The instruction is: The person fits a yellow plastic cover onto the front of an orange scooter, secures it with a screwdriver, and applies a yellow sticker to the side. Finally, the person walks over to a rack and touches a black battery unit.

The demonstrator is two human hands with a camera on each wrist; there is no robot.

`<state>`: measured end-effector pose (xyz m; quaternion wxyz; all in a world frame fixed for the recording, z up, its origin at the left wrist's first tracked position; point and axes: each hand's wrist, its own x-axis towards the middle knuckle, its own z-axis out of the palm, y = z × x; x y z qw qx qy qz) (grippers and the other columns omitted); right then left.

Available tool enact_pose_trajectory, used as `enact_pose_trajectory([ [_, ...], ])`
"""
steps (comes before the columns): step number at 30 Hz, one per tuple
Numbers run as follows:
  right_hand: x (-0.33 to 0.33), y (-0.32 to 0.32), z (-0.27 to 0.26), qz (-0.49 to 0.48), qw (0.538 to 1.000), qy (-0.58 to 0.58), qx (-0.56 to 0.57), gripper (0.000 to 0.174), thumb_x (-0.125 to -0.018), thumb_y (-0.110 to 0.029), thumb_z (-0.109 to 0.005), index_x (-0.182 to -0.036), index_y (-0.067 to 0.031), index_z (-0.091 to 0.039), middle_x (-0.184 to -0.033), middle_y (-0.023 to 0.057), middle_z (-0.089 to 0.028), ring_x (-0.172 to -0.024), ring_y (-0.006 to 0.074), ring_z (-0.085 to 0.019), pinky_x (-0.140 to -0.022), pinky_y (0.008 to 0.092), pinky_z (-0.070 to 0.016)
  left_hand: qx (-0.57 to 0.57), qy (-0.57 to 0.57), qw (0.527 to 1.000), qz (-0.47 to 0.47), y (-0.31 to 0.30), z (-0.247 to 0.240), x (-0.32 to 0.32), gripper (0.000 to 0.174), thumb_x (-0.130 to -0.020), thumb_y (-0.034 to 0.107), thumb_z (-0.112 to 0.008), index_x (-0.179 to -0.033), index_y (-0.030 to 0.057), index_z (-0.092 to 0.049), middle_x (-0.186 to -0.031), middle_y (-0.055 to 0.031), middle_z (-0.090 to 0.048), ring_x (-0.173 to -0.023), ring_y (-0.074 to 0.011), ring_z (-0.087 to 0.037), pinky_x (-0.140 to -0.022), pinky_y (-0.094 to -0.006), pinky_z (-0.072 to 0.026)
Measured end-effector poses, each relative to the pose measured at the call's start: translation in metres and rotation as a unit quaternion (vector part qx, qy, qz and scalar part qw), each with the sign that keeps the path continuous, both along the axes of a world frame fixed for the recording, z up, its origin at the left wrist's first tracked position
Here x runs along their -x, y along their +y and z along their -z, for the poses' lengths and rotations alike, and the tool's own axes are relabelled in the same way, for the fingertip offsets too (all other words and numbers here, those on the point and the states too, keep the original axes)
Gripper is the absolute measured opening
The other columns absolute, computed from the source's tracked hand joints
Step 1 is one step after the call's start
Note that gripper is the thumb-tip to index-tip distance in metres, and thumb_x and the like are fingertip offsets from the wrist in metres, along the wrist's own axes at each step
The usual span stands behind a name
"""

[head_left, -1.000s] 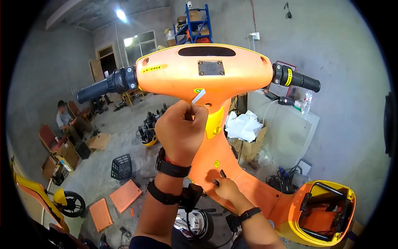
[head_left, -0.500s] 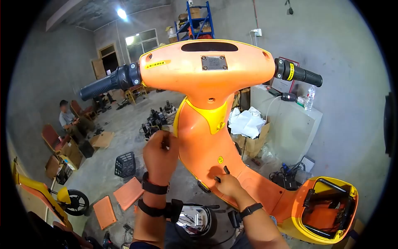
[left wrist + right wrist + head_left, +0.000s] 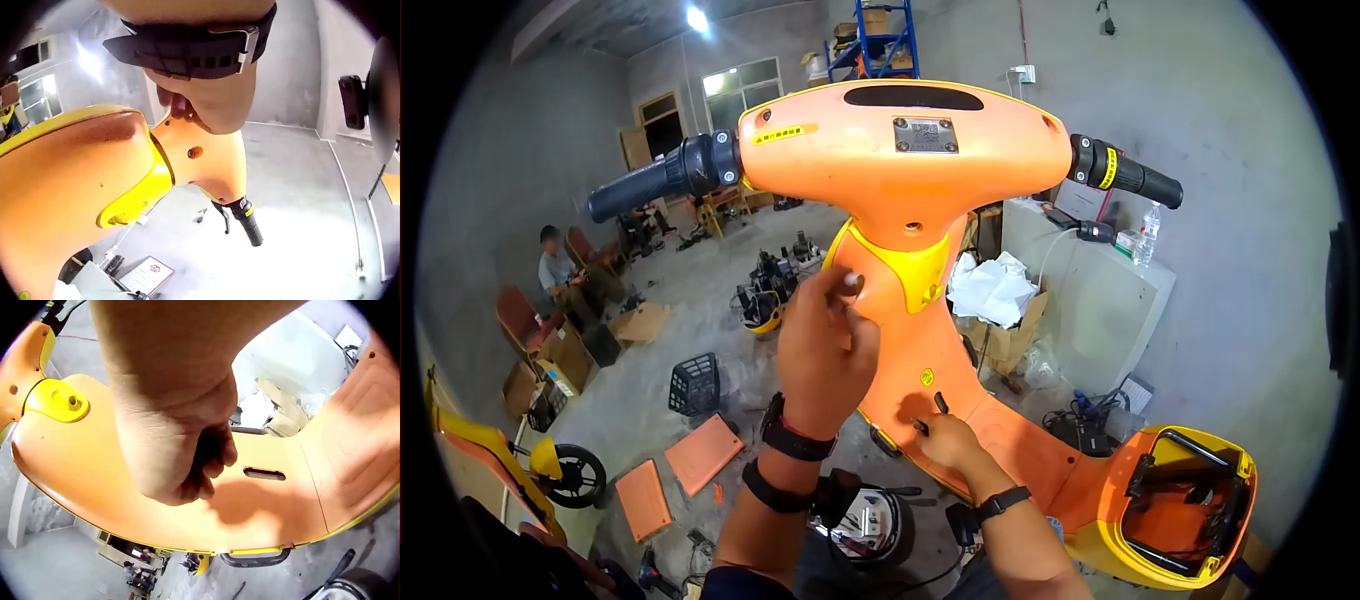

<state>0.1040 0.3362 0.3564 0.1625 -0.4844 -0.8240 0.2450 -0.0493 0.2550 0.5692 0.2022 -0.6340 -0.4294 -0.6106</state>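
Note:
An orange scooter body point(image 3: 905, 160) with a yellow panel point(image 3: 920, 285) stands before me. My left hand point(image 3: 830, 345) is raised left of the steering column, its thumb apart from the forefinger. A small whitish scrap point(image 3: 853, 281) shows at the forefinger's tip. In the left wrist view the fingers point(image 3: 178, 106) are partly hidden behind the palm. Over the orange footboard point(image 3: 290, 512), my right hand point(image 3: 950, 443) is curled round a small black object point(image 3: 920, 427), mostly covered by the fingers. A dark slot point(image 3: 264, 474) in the footboard lies just beyond that hand.
Black handlebar grips point(image 3: 640, 190) stick out at both sides. The open rear compartment point(image 3: 1185, 505) is at right. Two orange panels point(image 3: 703, 455) and a black basket point(image 3: 694, 384) lie on the floor at left. A seated person point(image 3: 560, 270) is farther back.
A green-and-yellow sticker under the metal plate, with a white strip in the left hand beside it, has gone from the column. The left hand dropped, then rose and loosened. The right hand stayed put.

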Motion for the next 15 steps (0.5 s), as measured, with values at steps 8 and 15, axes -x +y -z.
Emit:
enact_pose_trajectory([
  [8, -0.005, 0.002, 0.001, 0.001, 1.0, 0.001, -0.005, 0.023, -0.083, -0.023, -0.059, -0.096, -0.0053, -0.068, -0.092, 0.0199, -0.069, -0.089, 0.0387, -0.066, -0.079, 0.0459, -0.0514, -0.027, 0.197, 0.974, -0.107, 0.019, -0.027, -0.023, 0.092, -0.073, -0.005, -0.057, -0.155, 0.0, -0.015, -0.08, -0.0144, -0.065, -0.063, -0.031, -0.062, -0.058, -0.0396, -0.0496],
  [15, -0.002, 0.001, 0.004, -0.035, 0.999, -0.004, 0.002, 0.029, -0.082, -0.023, -0.059, -0.104, -0.0087, -0.07, -0.1, 0.0196, -0.069, -0.095, 0.0373, -0.066, -0.083, 0.0443, -0.0516, 0.019, 0.176, 0.959, -0.22, 0.055, -0.015, -0.062, 0.098, -0.073, 0.001, -0.061, -0.153, -0.0075, -0.006, -0.062, -0.0159, -0.059, -0.05, -0.0295, -0.059, -0.045, -0.0376, -0.0465],
])
